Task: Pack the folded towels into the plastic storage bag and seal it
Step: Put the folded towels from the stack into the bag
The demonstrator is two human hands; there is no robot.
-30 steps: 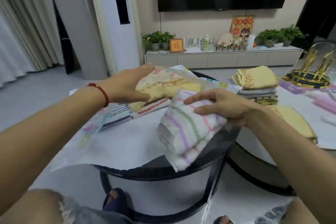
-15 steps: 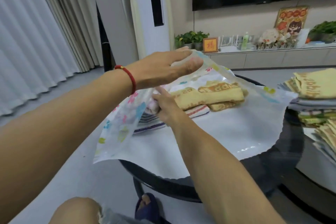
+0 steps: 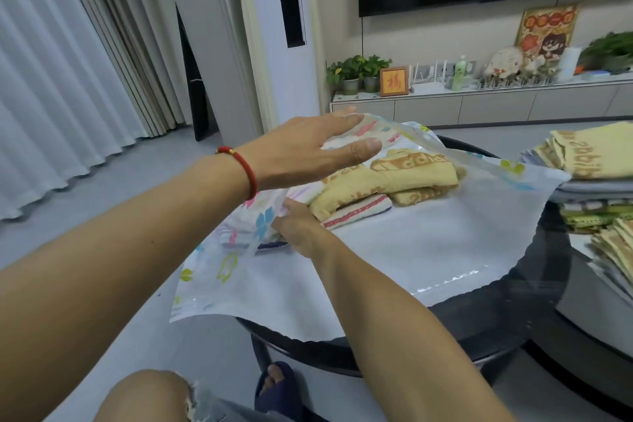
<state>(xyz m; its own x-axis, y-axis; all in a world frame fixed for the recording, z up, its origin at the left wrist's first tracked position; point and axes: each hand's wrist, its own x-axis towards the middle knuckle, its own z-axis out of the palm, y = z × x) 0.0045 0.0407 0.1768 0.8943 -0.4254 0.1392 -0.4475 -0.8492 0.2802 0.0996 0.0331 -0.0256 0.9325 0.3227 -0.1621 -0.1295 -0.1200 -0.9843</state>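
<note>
A large clear plastic storage bag (image 3: 428, 250) with coloured prints lies open on a round black table (image 3: 534, 305). My left hand (image 3: 308, 151), with a red bracelet on the wrist, lifts the bag's upper sheet. My right hand (image 3: 298, 226) reaches inside under that sheet and presses a pastel-striped towel (image 3: 305, 190) in beside the yellow towels (image 3: 394, 178) and a red-striped towel (image 3: 356, 212). The fingers of my right hand are hidden by the bag's sheet and the towel.
A stack of folded towels (image 3: 596, 161) waits at the right edge, with more yellow ones (image 3: 613, 250) lower down. Behind stand a low TV cabinet (image 3: 479, 103) with potted plants, and curtains (image 3: 68, 79) at the left. My knee (image 3: 147, 394) and slipper show below.
My right hand carried the striped towel from the table's front edge into the bag. The left hand kept the top sheet raised. The view swung left.
</note>
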